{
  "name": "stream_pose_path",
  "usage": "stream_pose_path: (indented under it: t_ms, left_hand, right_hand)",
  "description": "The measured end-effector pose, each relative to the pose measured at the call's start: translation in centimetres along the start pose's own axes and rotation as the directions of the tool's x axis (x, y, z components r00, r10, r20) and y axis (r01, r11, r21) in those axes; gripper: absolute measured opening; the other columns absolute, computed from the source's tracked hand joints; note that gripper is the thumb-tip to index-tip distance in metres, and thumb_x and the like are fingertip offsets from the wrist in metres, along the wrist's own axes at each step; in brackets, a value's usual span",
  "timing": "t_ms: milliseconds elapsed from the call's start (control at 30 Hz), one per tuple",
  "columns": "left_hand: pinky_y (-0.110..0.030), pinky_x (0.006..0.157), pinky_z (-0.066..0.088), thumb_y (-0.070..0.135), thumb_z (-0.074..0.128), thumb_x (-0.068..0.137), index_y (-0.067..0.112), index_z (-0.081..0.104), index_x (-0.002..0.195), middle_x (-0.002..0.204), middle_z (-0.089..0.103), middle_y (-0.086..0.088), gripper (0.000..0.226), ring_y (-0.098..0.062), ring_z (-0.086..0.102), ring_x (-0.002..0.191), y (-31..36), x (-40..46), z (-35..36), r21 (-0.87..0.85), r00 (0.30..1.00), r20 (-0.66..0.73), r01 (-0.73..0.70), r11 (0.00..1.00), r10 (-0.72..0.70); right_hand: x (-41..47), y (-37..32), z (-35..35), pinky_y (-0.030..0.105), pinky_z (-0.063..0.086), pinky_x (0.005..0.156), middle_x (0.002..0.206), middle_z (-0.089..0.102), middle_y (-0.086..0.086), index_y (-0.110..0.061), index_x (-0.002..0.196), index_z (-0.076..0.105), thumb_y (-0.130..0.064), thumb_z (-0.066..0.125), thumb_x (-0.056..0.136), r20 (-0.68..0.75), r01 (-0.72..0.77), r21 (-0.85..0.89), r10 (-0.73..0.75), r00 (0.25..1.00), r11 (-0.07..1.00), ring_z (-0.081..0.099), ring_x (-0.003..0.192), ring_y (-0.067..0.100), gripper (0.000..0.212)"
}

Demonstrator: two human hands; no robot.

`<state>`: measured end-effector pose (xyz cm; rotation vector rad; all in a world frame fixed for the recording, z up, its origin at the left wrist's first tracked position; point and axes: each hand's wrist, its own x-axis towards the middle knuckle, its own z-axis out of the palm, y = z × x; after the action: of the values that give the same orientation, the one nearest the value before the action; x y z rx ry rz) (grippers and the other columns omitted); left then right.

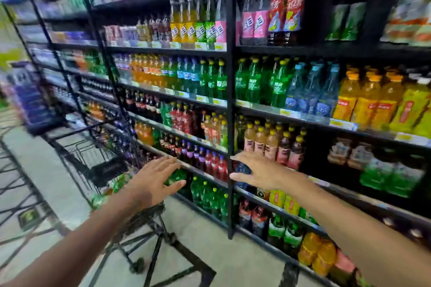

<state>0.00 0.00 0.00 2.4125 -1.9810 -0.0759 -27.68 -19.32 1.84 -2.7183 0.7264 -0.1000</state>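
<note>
A black wire shopping cart [93,158] at the left already carries green packs. The left hand [154,182] hovers over its near rim, fingers spread, holding nothing. The right hand [258,171] curls round a dark blue drink container [243,168] at the front edge of the black metal shelf [279,207]. Moving it into the cart is probably what is left.

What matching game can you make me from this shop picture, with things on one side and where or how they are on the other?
Things
1. left hand
2. right hand
3. shopping cart
4. pale blue bottles

Place or state
A. on a shelf between green bottles and orange bottles
B. fingers spread, holding nothing
C. standing on the floor
D. fingers curled round a dark blue drink

Pairs: 1-B, 2-D, 3-C, 4-A
</note>
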Motion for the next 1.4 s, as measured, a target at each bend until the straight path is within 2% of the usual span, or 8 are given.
stream_pose_path:
  t_ms: [100,267,400,533,700,800,933,1400]
  left_hand:
    - [-0.040,0.126,0.008,0.090,-0.001,0.080,0.031,0.020,0.161,0.170,0.015,0.004,0.102,-0.019,0.011,0.157,-4.4,-1.2,2.8,0.011,0.998,-0.002,0.070,0.997,-0.070]
    - [-0.047,0.128,0.011,0.094,-0.013,0.070,0.029,0.024,0.160,0.168,0.021,0.001,0.118,-0.022,0.016,0.156,-11.3,-1.7,8.8,-0.028,0.978,0.080,0.194,0.981,-0.192]
    - [-0.045,0.127,0.010,0.086,0.011,0.087,0.029,0.020,0.162,0.170,0.016,0.002,0.094,-0.024,0.012,0.157,-14.6,-0.8,12.5,-0.044,0.929,0.197,0.328,0.944,-0.314]
    - [-0.043,0.126,0.004,0.097,-0.013,0.064,0.030,0.019,0.162,0.170,0.016,0.002,0.122,-0.024,0.011,0.157,-18.2,1.6,16.4,-0.081,0.888,0.234,0.424,0.902,-0.396]
    - [-0.044,0.126,0.011,0.082,0.017,0.089,0.034,0.019,0.161,0.169,0.018,0.002,0.087,-0.025,0.013,0.157,-20.9,4.7,18.2,-0.159,0.817,0.277,0.558,0.815,-0.505]
    - [-0.037,0.125,0.013,0.093,0.004,0.074,0.032,0.028,0.159,0.166,0.027,0.001,0.107,-0.022,0.020,0.155,-22.6,6.3,18.7,-0.201,0.780,0.270,0.619,0.759,-0.565]
    - [-0.033,0.125,0.012,0.093,0.005,0.070,0.034,0.026,0.159,0.167,0.025,0.003,0.109,-0.018,0.021,0.154,-25.2,7.4,19.9,-0.219,0.707,0.323,0.703,0.677,-0.630]
    - [-0.041,0.124,0.022,0.079,0.008,0.078,0.021,0.029,0.159,0.167,0.026,-0.004,0.102,-0.026,0.022,0.154,-42.7,11.1,31.2,-0.269,0.567,0.493,0.821,0.504,-0.660]
  right_hand:
    - [4.0,-1.9,2.9,0.035,0.024,0.120,0.164,0.028,-0.003,-0.030,0.156,0.031,-0.067,0.050,0.094,0.065,0.023,0.052,-0.026,0.998,0.998,0.025,0.151,0.019,0.075]
    - [10.2,-3.5,9.4,0.037,0.021,0.122,0.164,0.027,-0.003,-0.028,0.156,0.032,-0.062,0.052,0.095,0.173,0.012,0.112,-0.032,0.984,0.994,0.022,0.151,0.019,0.072]
    - [15.1,-2.5,13.9,0.039,0.024,0.122,0.162,0.031,-0.005,-0.030,0.155,0.034,-0.063,0.054,0.094,0.236,0.013,0.151,-0.049,0.970,0.988,0.024,0.150,0.016,0.072]
    - [21.6,-1.2,17.4,0.040,0.024,0.122,0.163,0.028,-0.006,-0.027,0.157,0.031,-0.058,0.055,0.095,0.322,0.034,0.166,-0.087,0.943,0.985,0.023,0.150,0.017,0.072]
    - [31.3,-0.2,20.1,0.039,0.024,0.123,0.164,0.028,-0.001,-0.025,0.158,0.029,-0.073,0.050,0.089,0.422,0.060,0.196,-0.140,0.896,0.979,0.026,0.150,0.019,0.086]
    - [37.3,-0.6,21.0,0.036,0.023,0.123,0.164,0.028,0.001,-0.023,0.157,0.030,-0.094,0.034,0.069,0.461,0.095,0.237,-0.198,0.865,0.967,0.026,0.151,0.018,0.113]
    - [44.4,-2.1,23.2,0.040,0.032,0.118,0.160,0.034,-0.002,-0.031,0.155,0.033,-0.065,0.053,0.093,0.544,0.172,0.245,-0.282,0.791,0.954,0.032,0.147,0.020,0.074]
    - [63.7,-11.3,37.3,0.041,0.028,0.120,0.163,0.031,0.001,-0.028,0.157,0.031,-0.061,0.058,0.092,0.744,0.265,0.178,-0.306,0.594,0.948,0.028,0.149,0.022,0.078]
